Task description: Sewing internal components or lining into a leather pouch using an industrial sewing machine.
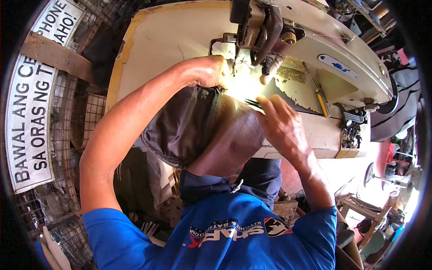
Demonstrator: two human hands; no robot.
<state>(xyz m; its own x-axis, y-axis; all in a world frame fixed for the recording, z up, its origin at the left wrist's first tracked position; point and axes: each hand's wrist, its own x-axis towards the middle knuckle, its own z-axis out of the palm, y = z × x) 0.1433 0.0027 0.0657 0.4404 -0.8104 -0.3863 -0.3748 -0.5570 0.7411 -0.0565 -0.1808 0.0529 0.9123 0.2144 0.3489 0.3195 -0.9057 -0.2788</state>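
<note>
My left hand [210, 72] is closed at the top edge of a dark brown piece [234, 139], close to the needle area of a sewing machine [310, 49]. The piece looks like leather or vinyl, with a shiny dark cloth lining [182, 123] at its left. It hangs over the table's front edge onto my lap. Between the thumb and fingers of my right hand [283, 123] is a small black two-pointed tool [254, 104], its tips toward the needle area. Whether it is snips or tweezers I cannot tell. Glare hides my left fingertips.
A yellow-and-black-handled screwdriver [322, 102] lies on the pale sewing table [166, 36], under the machine's arm. A bobbin winder [352, 128] sits at the table's right. Wire mesh [67, 117] with signs stands at left; a dark padded item [396, 105] is at far right.
</note>
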